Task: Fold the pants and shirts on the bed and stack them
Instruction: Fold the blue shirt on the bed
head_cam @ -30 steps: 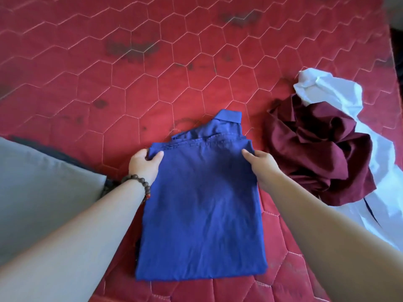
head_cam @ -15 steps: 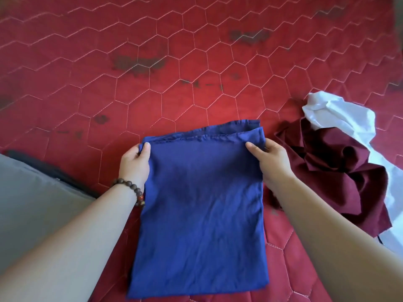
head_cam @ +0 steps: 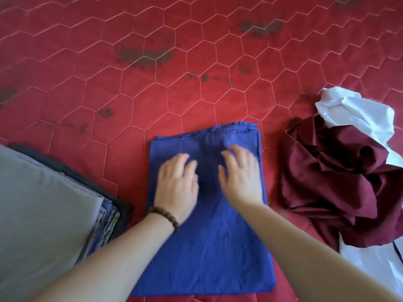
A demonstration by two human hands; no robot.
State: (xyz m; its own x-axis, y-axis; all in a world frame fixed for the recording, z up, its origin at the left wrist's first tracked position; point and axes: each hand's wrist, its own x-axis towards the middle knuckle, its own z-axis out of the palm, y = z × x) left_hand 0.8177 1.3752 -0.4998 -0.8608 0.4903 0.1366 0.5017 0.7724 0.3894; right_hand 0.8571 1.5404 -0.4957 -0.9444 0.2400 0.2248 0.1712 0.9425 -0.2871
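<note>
we see both hands lying palm down on a folded royal-blue cotton garment [head_cam: 209,236] that is spread flat on the bed [head_cam: 152,94], a red quilted surface stitched in a pale hexagon pattern with a few dark stains. the left hand [head_cam: 176,186] rests on the left half of the blue cloth, its fingers straight and slightly spread, gripping nothing; a bracelet of dark brown wooden beads [head_cam: 164,216] circles its wrist. the right hand [head_cam: 242,177] lies just beside it on the right half, fingers likewise extended and fanned, flat against the fabric and holding nothing. both hands are blurred, so we cannot tell how firmly they press.

the blue garment forms a tall rectangle under and below the hands, its doubled upper edge just beyond the fingertips and its lower edge close to our forearms.

to the left of the left hand sits a stack of folded clothes [head_cam: 109,214], topped by a large smooth grey folded piece [head_cam: 43,214], with dark and patterned layers showing at its side. to the right of the right hand, apart from the blue cloth, lies a crumpled maroon garment [head_cam: 340,188] in a loose heap, and a rumpled white garment [head_cam: 359,114] lies partly beneath and beyond it.
</note>
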